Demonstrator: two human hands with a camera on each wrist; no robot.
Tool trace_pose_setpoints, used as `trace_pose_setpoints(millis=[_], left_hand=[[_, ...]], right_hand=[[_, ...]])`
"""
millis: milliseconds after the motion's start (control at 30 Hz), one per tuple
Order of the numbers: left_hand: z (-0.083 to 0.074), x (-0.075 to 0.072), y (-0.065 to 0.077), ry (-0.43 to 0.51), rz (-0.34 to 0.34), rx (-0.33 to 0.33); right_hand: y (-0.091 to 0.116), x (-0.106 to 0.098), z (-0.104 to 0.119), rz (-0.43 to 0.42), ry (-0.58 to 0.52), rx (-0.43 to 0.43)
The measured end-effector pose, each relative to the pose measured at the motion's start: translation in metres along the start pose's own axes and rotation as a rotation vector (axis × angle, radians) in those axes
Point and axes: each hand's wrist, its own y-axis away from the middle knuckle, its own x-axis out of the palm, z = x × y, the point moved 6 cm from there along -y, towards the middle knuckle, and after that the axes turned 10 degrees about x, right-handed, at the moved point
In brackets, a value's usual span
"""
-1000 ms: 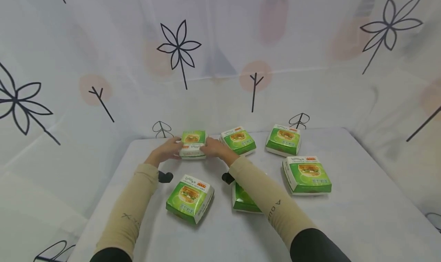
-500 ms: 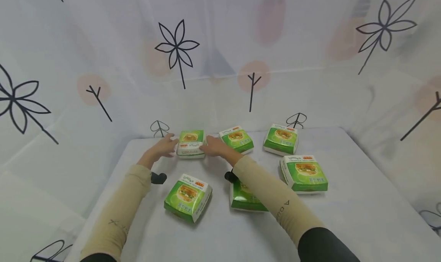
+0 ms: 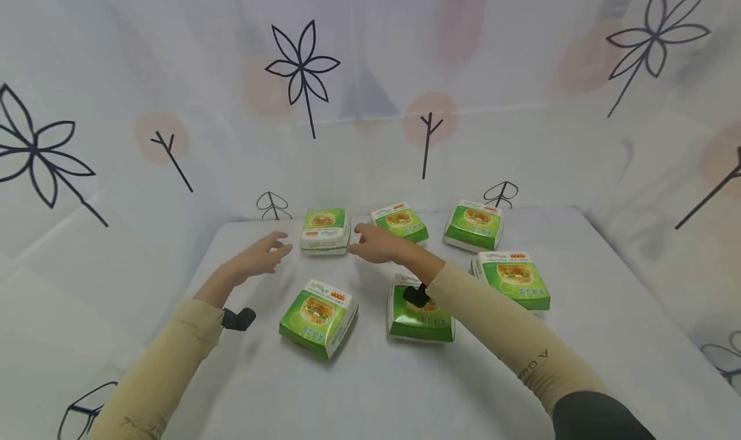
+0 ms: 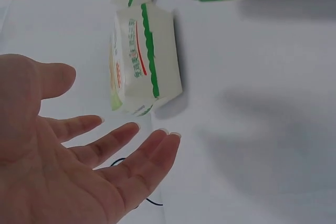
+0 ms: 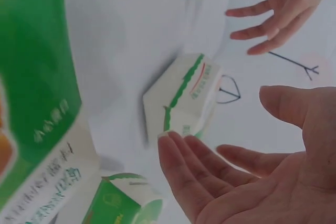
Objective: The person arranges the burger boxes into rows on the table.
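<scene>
The left hand point(image 3: 257, 258) and right hand point(image 3: 379, 244) held nothing, fingers loosely spread beside the burger box point(image 3: 325, 233), back left on the worktop point(image 3: 359, 395); its green Chinese lettering point(image 4: 137, 51) was too blurred to read.

The head view looks forward and down from above the near side of the surface point(image 3: 347, 398), toward the backdrop point(image 3: 370, 60). The wrist views, sideways and close, look past the left grip point(image 3: 256, 258) and right grip point(image 3: 381, 244); all three share the far-left box point(image 3: 324, 231).
</scene>
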Motion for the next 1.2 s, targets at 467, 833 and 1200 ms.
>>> trace_pose_setpoints(millis=[467, 833, 1200], left_hand=[[0.006, 0.041, 0.050, 0.049, 0.033, 0.042], [0.018, 0.066, 0.071, 0.145, -0.011, 0.005], [0.025, 0.078, 0.083, 0.236, 0.008, 0.023]], right_hand=[[0.039, 0.020, 0.004, 0.070, -0.003, -0.063], [0.048, 0.040, 0.007, 0.113, -0.007, -0.112], [0.051, 0.066, 0.011, 0.164, 0.034, -0.116]])
